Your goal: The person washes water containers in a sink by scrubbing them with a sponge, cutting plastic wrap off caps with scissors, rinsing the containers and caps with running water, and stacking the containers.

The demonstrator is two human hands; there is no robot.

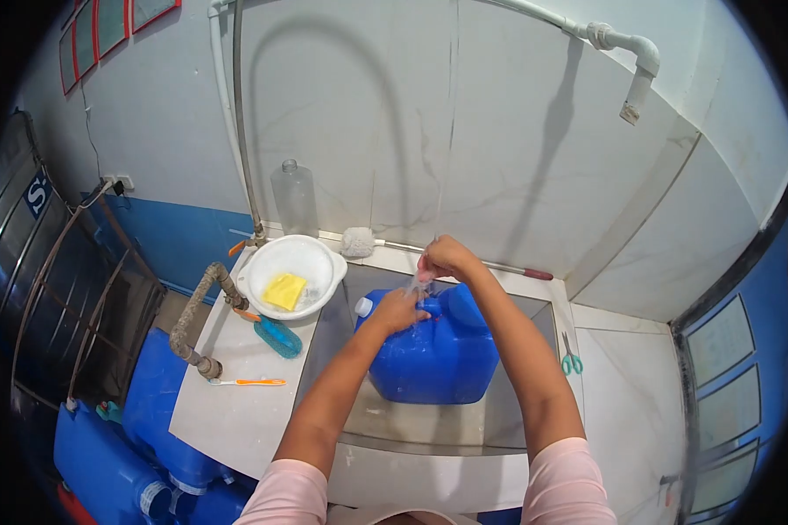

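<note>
A blue plastic jug [433, 367] with a small white cap [363, 306] stands in the grey sink [508, 411]. My left hand [397, 311] is closed on the top of the jug, its thumb toward the jug's mouth. Just beyond it, my right hand [446, 257] is raised over the jug's top, fingers pinched together. Something pinkish shows at those fingertips, too small to name. A clear, shiny streak lies between the two hands; whether it is water or thin plastic I cannot make out.
On the left counter are a white basin [320, 297] with a yellow cloth [284, 290], a blue brush [277, 337], an orange toothbrush [258, 382] and a curved tap [188, 319]. A long-handled brush [357, 242] lies behind the sink; scissors [571, 360] lie right. Blue jugs [105, 451] stand lower left.
</note>
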